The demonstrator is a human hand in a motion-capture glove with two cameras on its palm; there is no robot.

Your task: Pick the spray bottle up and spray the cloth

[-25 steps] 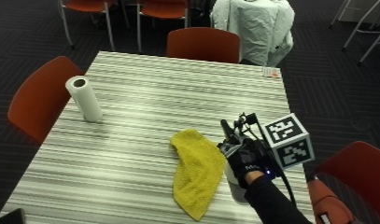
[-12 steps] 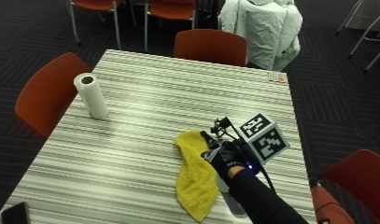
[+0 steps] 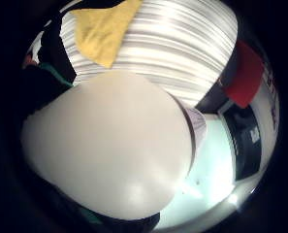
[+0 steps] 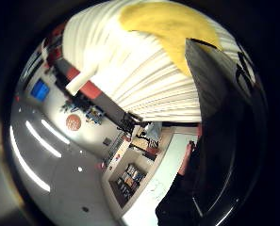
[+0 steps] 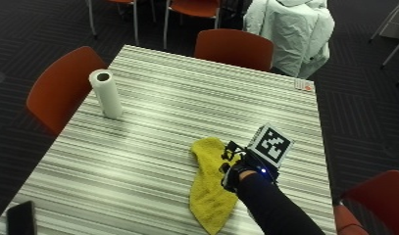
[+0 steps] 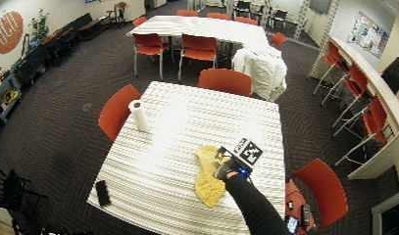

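Gloved right hand (image 5: 241,169) edges over yellow cloth (image 5: 211,193) on striped tabletop (image 5: 186,98). Grip clenched around white spray bottle (image 3: 109,145), filling palm view. Risk, judged: nozzle direction unseen, so spray may hit tabletop instead of cloth.

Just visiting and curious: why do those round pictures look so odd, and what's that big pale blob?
Both palm views bend the striped table strongly; in the little-finger view a pale rounded thing, too close to identify, fills the middle, the yellow cloth beyond it.
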